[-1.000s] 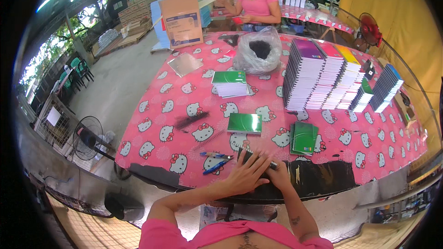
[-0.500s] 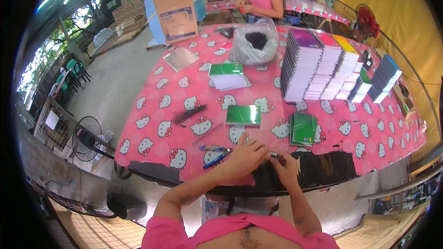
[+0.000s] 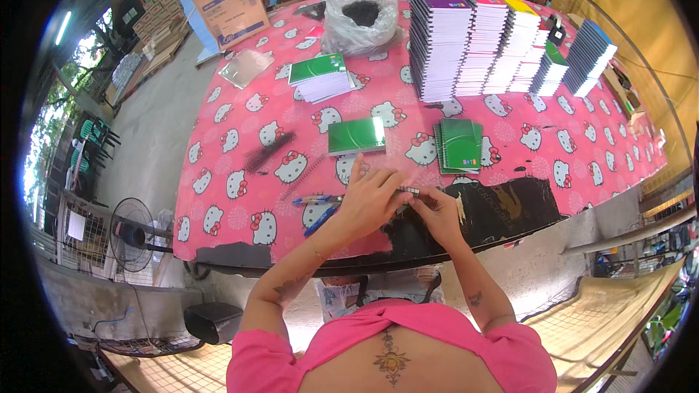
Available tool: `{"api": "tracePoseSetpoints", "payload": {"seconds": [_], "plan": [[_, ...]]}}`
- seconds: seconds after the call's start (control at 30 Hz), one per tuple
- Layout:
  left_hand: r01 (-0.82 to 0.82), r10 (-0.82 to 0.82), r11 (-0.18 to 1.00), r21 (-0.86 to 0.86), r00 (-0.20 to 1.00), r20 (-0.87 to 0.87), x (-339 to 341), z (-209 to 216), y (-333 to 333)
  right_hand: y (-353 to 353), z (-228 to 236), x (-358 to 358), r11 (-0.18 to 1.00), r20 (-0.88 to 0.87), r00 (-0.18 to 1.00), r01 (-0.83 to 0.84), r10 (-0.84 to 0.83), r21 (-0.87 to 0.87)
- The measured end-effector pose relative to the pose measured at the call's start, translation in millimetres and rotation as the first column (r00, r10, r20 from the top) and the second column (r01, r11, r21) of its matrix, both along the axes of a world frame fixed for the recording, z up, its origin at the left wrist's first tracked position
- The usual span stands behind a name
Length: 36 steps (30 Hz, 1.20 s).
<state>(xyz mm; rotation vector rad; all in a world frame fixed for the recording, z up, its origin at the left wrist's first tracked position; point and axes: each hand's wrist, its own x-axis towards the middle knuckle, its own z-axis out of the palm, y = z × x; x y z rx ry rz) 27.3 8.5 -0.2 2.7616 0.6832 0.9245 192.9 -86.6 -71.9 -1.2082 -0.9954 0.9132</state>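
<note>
Between the fingertips of both hands, above the table's near edge, is a small dark strip with white marks [image 3: 409, 191]; its kind is too small to tell. My left hand [image 3: 373, 195] closes on its left end, the index finger reaching toward a green-covered notebook [image 3: 356, 136]. At the other end, my right hand [image 3: 438, 217] pinches it with thumb and fingers. Beside my left wrist lie pens [image 3: 312, 200] and a blue-handled tool [image 3: 320, 221], partly covered by the hand. A small pile of green spiral notebooks [image 3: 459, 147] lies beyond my right hand.
Black wire spirals [image 3: 269, 153] lie left of the notebook. Farther off are a green-topped paper stack [image 3: 319, 73], a clear bag of black material [image 3: 360, 29] and tall notebook stacks [image 3: 440, 47]. A cardboard box [image 3: 231, 9] stands beyond; a fan [image 3: 132, 231] is at the left.
My view has tilted down and turned slightly, so the table's things sit higher and farther left in the picture. Both hands stay together on the small strip.
</note>
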Motion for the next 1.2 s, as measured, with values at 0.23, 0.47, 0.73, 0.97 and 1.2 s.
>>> {"api": "tracePoseSetpoints", "payload": {"seconds": [0.23,0.47,0.73,0.97,1.2], "plan": [[0.061,-0.061,0.998,-0.022,0.998,-0.002,-1,-7,2,-1,32,14,1.0,0.053,0.999,0.004,-0.002,-0.029],[0.066,-0.064,0.996,-0.056,0.998,0.027,-3,-8,2,12,59,45,0.969,0.289,0.928,-0.198,0.235,-0.15],[0.042,-0.045,0.997,-0.06,0.998,-0.039,-4,-1,-10,15,66,20,0.996,0.528,0.849,-0.065,0.027,0.054],[0.015,-0.016,1.0,-0.015,0.998,-0.067,-9,-1,-11,6,65,14,0.995,0.51,0.857,0.039,-0.078,0.087],[0.017,-0.018,0.998,-0.066,1.0,-0.018,-5,-3,-8,4,41,9,0.965,0.576,0.783,0.117,-0.236,0.236]]}}
